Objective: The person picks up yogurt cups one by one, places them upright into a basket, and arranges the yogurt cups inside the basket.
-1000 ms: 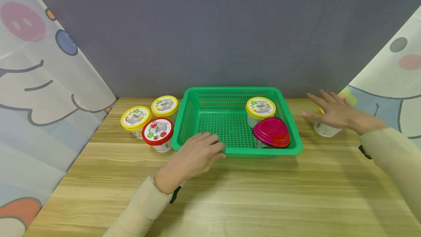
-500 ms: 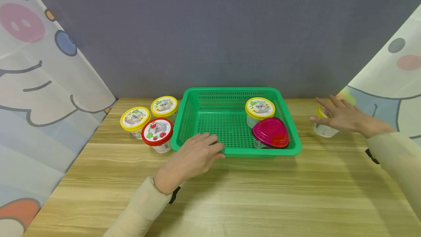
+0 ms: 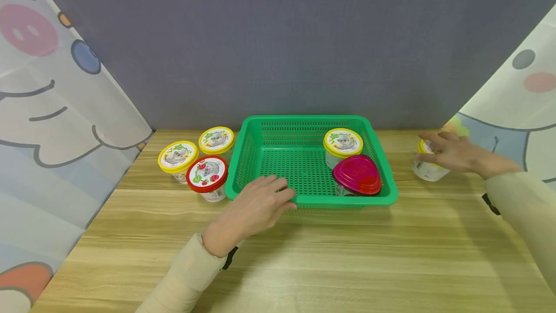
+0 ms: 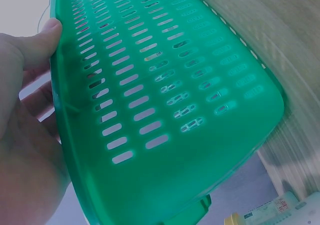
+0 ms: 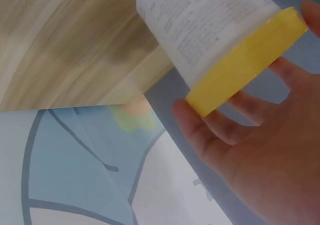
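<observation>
My left hand [image 3: 260, 204] grips the front rim of a green plastic basket [image 3: 330, 200]; in the left wrist view the thumb lies over the rim, with the fingers on its other side. Far to the right, my right hand [image 3: 462, 156] holds a white ice cream tub [image 3: 427, 172] by its yellow lid [image 5: 250, 60], fingers spread around the lid's edge and the thumb partly out of view. That tub stands upright on the table. Inside the basket at its right are a yellow-lidded tub [image 3: 343, 143] and a container with a pink lid [image 3: 358, 174].
Left of the basket stand two yellow-lidded tubs [image 3: 178, 155] and a red-lidded tub [image 3: 207, 175], close together. A grey panel [image 3: 278, 47] rises behind the wooden table [image 3: 330, 264]. Cartoon-printed sheets [image 3: 56, 149] flank both sides.
My right hand first drew back a little to the right, then its fingers closed in around the yellow lid of the right-hand tub. My left hand and the basket have kept their place.
</observation>
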A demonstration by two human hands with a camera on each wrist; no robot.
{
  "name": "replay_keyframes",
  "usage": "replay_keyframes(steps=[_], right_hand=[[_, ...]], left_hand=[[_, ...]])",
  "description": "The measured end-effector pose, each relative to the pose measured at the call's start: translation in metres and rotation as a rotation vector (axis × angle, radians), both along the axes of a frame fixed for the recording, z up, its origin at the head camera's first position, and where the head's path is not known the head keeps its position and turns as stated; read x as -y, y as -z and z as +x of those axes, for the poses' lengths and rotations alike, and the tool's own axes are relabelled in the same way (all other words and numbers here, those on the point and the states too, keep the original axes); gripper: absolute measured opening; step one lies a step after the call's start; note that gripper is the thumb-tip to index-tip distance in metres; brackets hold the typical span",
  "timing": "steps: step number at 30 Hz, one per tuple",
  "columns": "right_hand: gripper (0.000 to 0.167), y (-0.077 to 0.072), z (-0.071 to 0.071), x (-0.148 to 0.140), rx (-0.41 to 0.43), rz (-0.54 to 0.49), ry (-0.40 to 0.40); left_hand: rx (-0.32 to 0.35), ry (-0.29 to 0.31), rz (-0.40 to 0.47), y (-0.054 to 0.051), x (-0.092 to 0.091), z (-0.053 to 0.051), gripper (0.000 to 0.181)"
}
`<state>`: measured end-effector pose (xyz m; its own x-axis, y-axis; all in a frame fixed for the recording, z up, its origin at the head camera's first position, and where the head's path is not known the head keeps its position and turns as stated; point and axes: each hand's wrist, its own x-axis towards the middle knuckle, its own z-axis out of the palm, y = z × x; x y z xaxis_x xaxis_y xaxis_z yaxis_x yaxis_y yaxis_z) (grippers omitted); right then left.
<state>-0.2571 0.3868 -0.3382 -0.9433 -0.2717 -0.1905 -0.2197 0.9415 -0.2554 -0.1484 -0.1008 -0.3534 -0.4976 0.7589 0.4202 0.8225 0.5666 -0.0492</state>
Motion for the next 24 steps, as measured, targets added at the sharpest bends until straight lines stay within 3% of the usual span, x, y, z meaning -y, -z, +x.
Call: replay_keyframes(steps=[13, 24], right_hand=[[0.071, 0.0024, -0.0065, -0.0045, -0.050, 0.004, 0.025], [0.070, 0.0015, -0.0047, -0.0016, -0.082, -0.002, 0.028]], left_hand=[[-0.004, 0.005, 0.005, 0.0006, 0.0000, 0.0003, 0.012], [-0.033, 0.008, 0.011, 0.0015, -0.0002, 0.0009, 0.013]])
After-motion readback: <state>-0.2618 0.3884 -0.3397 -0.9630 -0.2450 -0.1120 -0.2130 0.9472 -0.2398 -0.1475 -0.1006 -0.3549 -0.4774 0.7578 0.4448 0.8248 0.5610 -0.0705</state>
